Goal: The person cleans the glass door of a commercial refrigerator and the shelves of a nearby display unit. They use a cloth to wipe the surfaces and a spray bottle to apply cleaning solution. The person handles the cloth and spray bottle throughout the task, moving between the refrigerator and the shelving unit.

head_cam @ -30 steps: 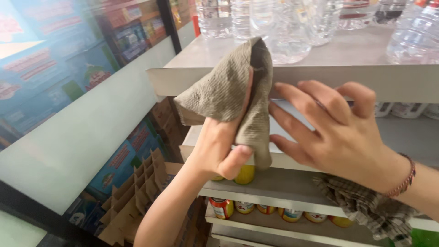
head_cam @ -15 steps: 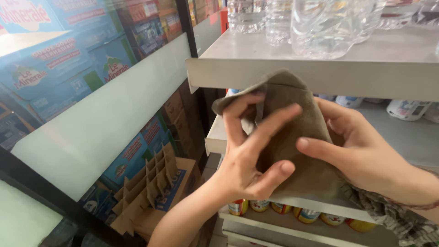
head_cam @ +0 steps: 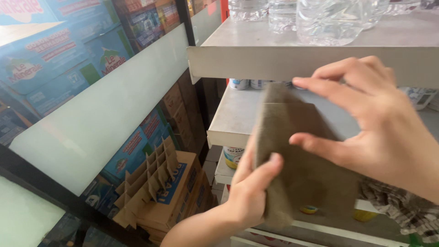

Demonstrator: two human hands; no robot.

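Observation:
I hold a folded grey-brown cloth (head_cam: pixel 302 160) in front of a grey metal shelf unit. My left hand (head_cam: pixel 251 187) grips its lower left edge, thumb on the front. My right hand (head_cam: pixel 379 123) is at the cloth's right side, with fingers spread and fingertips touching its upper part. The cloth hangs before the middle shelf (head_cam: pixel 233 123). A checked cloth (head_cam: pixel 398 210) hangs below my right wrist.
Clear plastic water bottles (head_cam: pixel 324 20) stand on the top shelf (head_cam: pixel 283 61). Small tins (head_cam: pixel 240 83) sit at the back of the middle shelf, and jars on lower shelves. To the left are stacked blue cartons (head_cam: pixel 55 64), a pale panel, and cardboard boxes with dividers (head_cam: pixel 155 178).
The cloth has gone from loosely bunched to a flatter folded shape. Both hands have shifted right in view, and my right hand's fingers have spread on it.

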